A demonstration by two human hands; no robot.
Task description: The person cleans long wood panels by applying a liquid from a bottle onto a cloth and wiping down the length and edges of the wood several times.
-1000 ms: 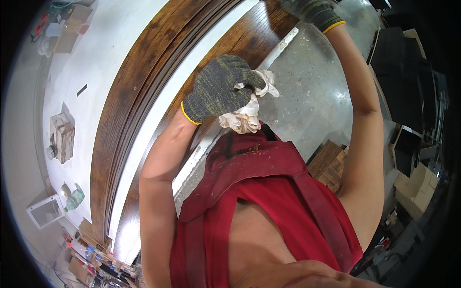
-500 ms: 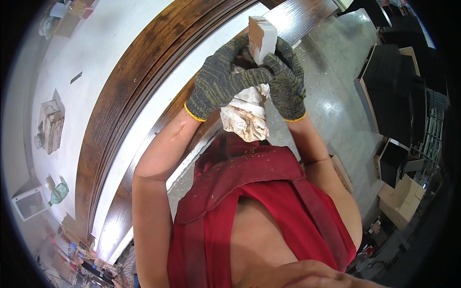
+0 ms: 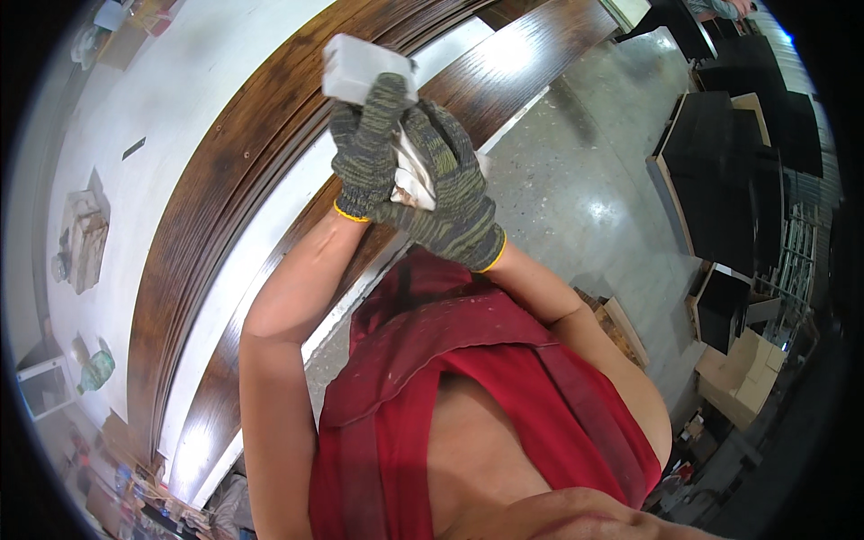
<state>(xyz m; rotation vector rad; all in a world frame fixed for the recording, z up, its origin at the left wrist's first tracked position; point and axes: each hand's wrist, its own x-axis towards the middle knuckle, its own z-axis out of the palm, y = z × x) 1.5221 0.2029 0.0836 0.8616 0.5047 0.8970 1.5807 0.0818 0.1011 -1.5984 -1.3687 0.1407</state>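
Note:
Both my hands wear dark green-grey knitted gloves with yellow cuffs, close together above the near dark wooden board. My left hand [image 3: 362,157] grips a white block [image 3: 355,65], one finger lying against its side. The block is tilted, its pale broad face turned up. Beside it, my right hand [image 3: 445,189] is closed round a crumpled white cloth [image 3: 414,171] with brown stains. Most of the cloth is hidden by the right glove; part shows between the two hands.
Long glossy dark-brown wooden boards [image 3: 211,171] run diagonally on a white table [image 3: 117,225]. A stained block [image 3: 85,243] and a green bottle [image 3: 96,369] stand at left. Black panels [image 3: 720,171] and a cardboard box [image 3: 742,378] are on the right; a person [image 3: 720,7] is far off.
The white block has swung left and turned its pale face up. My right hand has moved left and lower, now covering most of the cloth that hung below the hands.

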